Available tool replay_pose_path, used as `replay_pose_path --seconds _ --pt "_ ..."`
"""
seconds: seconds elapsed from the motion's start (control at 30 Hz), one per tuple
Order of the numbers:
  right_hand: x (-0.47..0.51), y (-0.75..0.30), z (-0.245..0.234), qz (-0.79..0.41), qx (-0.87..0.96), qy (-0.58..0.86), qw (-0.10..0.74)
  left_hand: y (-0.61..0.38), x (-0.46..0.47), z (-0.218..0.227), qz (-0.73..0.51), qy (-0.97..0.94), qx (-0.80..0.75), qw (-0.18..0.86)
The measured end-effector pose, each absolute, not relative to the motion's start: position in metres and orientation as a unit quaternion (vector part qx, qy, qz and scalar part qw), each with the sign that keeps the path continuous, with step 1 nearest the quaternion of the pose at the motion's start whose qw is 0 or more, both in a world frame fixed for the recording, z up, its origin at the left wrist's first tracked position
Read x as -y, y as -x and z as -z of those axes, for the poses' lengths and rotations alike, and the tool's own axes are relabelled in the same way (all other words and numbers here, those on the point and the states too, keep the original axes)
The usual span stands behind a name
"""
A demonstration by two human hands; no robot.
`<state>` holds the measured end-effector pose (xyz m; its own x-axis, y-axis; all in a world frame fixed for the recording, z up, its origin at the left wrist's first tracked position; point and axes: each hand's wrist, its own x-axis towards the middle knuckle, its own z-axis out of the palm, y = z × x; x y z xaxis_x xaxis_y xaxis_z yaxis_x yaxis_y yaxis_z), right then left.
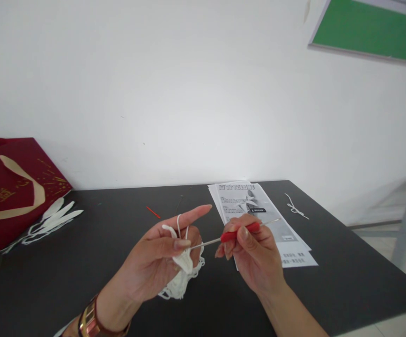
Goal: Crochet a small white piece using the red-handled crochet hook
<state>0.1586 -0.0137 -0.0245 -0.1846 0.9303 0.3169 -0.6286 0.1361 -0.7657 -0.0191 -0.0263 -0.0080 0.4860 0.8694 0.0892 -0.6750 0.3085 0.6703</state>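
Observation:
My left hand (160, 255) pinches a small white crocheted piece (185, 262) between thumb and fingers, with white yarn looped over the raised forefinger. More white yarn (176, 288) hangs below the hand onto the dark table (100, 262). My right hand (252, 252) grips a crochet hook (239, 232) by its red handle. The metal tip points left into the white piece.
Printed instruction sheets (259, 210) lie behind my right hand. A short white yarn scrap (296, 208) sits at the back right. A dark red bag (9, 192) stands at the left with white crocheted petals (53, 217) beside it. A red needle-like stick (152, 212) lies mid-table.

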Motion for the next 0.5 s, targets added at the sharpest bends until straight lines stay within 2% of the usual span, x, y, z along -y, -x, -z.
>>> replay_pose_path --seconds 0.5 --pt "0.0153 -0.1583 0.0205 -0.596 0.463 0.168 0.634 0.0189 0.0243 0.0082 -0.486 -0.314 -0.146 0.802"
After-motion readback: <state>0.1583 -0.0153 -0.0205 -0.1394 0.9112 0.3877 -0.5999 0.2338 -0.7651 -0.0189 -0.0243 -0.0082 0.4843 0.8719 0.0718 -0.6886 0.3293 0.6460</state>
